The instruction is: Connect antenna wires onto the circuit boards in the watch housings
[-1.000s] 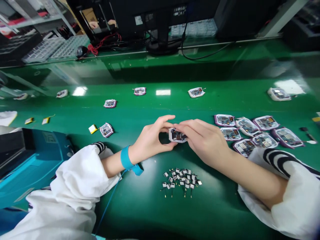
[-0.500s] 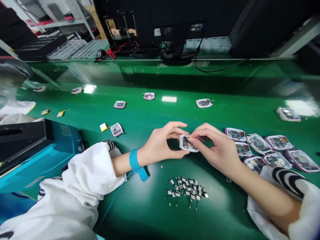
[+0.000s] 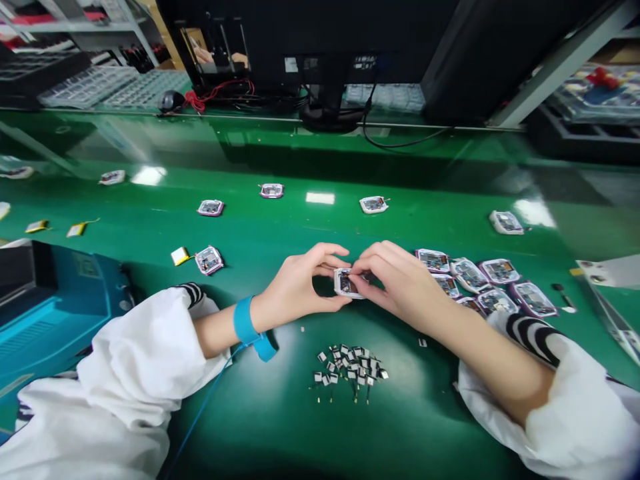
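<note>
My left hand point(image 3: 300, 280) and my right hand point(image 3: 395, 283) meet above the green bench, with the fingers of both pinching a small white-rimmed housing with a circuit board inside point(image 3: 344, 283). My right fingers cover part of its right side. Just below my hands lies a loose pile of several tiny square components with thin gold-tipped leads point(image 3: 347, 370). To the right of my right hand, several similar board housings point(image 3: 483, 287) lie close together. A blue wrist strap point(image 3: 245, 323) circles my left wrist, and its thin blue cord runs down out of view.
A teal machine point(image 3: 55, 300) stands at the left. Further housings and small yellow batteries point(image 3: 180, 256) lie spaced along the green bench point(image 3: 320, 227). A black monitor stand point(image 3: 327, 113), cables and grey trays stand beyond the bench's far edge.
The view has swung slightly, shifting the bench contents left. Both hands still hold the housing, and my right fingers now cover more of it.
</note>
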